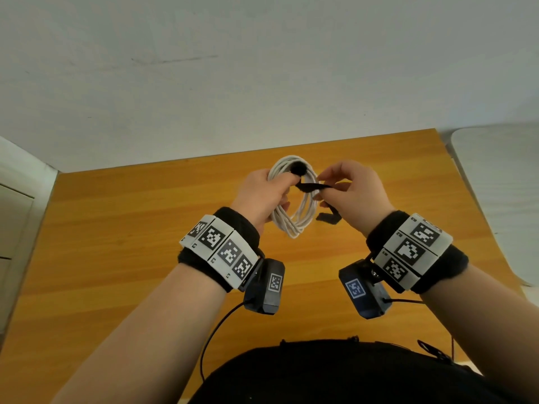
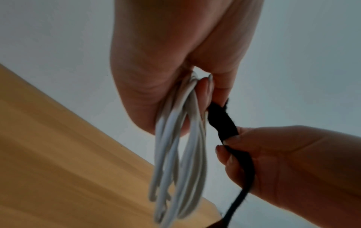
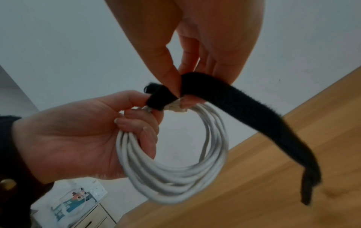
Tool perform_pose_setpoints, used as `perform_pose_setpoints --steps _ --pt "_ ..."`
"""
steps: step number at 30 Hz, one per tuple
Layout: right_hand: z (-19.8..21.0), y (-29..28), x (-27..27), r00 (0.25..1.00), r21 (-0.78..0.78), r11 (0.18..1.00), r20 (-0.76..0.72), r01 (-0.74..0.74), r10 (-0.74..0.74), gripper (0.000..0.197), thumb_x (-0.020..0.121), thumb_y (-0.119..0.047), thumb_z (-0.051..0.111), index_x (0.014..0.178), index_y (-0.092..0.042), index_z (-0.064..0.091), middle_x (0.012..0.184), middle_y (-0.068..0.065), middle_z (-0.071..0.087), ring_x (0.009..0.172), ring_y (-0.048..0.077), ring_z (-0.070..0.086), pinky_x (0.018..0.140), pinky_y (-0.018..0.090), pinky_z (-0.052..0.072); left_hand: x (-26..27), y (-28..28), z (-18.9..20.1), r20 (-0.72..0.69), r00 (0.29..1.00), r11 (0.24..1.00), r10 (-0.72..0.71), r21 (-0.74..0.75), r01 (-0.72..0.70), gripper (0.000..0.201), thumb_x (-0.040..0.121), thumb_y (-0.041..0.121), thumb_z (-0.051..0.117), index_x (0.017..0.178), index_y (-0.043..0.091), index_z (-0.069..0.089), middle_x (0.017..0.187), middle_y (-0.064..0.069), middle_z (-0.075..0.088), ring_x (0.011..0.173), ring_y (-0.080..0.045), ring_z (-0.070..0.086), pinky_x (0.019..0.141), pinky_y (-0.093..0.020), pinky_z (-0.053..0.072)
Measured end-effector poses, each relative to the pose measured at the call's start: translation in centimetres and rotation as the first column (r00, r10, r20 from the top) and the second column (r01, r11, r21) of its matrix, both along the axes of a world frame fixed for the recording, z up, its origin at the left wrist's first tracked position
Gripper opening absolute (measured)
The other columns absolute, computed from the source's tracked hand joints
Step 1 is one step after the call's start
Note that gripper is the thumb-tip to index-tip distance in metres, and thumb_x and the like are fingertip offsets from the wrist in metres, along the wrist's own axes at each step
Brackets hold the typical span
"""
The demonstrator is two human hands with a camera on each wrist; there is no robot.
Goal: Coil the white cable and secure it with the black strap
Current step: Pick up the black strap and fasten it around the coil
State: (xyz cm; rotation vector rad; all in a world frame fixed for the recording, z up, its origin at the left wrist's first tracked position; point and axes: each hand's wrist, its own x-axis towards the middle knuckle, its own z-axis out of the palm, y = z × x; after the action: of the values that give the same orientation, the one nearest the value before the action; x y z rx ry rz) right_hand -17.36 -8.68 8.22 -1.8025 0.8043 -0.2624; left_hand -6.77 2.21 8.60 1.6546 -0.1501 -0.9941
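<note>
both hands grip: left hand [image 1: 262, 196] curls round the white cable [image 1: 294, 220] (coiled), right hand [image 1: 354, 196] pinches the black strap [image 3: 244, 108].

One white cable [image 1: 294, 199], wound into a single coil of several loops too close together to count exactly, was held above one wooden desk [image 1: 145, 228]. One black strap [image 1: 312, 186] was on the coil. Two hands were in view, the left hand [image 1: 262, 196] and the right hand [image 1: 355, 196], each wrist carrying one marker-covered band and one small camera. One white cabinet [image 1: 17, 205] stood at the left.
</note>
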Motion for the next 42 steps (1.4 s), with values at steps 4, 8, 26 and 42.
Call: perform_pose_setpoints --steps 4,8,26,42 --pt "0.3 0.3 -0.1 0.992 -0.073 0.99 -0.042 -0.121 0.119 0.033 0.083 0.002 0.049 0.088 -0.027 0.064 0.08 -0.009 0.061 0.064 0.009 0.06 0.058 0.026 0.048 0.0 0.0 -0.2 0.018 0.998 0.998 0.064 0.025 -0.065 0.012 0.087 0.018 0.06 0.077 0.015 0.053 0.052 0.006 0.039 0.043 -0.009 0.037 0.062 -0.03 0.044" --pt "0.4 0.8 0.1 0.987 -0.192 0.969 0.0 -0.155 0.158 0.024 0.082 -0.022 0.067 0.106 -0.024 0.069 0.091 -0.014 0.064 0.08 -0.004 0.058 0.07 0.006 0.044 -0.3 0.1 0.0 -0.044 0.998 0.999 0.036 0.005 -0.036 0.013 0.089 0.022 0.058 0.078 0.017 0.054 0.044 0.011 0.04 0.039 -0.005 0.037 0.056 -0.025 0.042" --pt "1.2 1.0 -0.2 0.932 -0.296 0.884 -0.141 -0.363 0.335 0.026 0.091 -0.015 0.055 0.115 -0.021 0.065 0.09 -0.015 0.062 0.069 -0.01 0.051 0.062 -0.001 0.036 0.0 0.9 0.2 -0.074 0.994 0.996 -0.086 0.008 0.086 0.016 0.092 0.027 0.056 0.087 0.012 0.06 0.055 0.005 0.04 0.045 -0.009 0.037 0.058 -0.027 0.042" --pt "1.3 2.1 0.3 0.989 -0.578 0.803 -0.075 -0.148 0.128 0.035 0.075 -0.009 0.073 0.1 -0.005 0.049 0.1 0.004 0.045 0.071 0.02 0.049 0.057 0.022 0.039 -1.0 0.9 1.3 -0.054 0.981 0.982 -0.187 -0.032 0.185 0.037 0.1 0.044 0.028 0.081 0.018 0.045 0.041 0.009 0.04 0.035 -0.008 0.031 0.058 -0.029 0.037"
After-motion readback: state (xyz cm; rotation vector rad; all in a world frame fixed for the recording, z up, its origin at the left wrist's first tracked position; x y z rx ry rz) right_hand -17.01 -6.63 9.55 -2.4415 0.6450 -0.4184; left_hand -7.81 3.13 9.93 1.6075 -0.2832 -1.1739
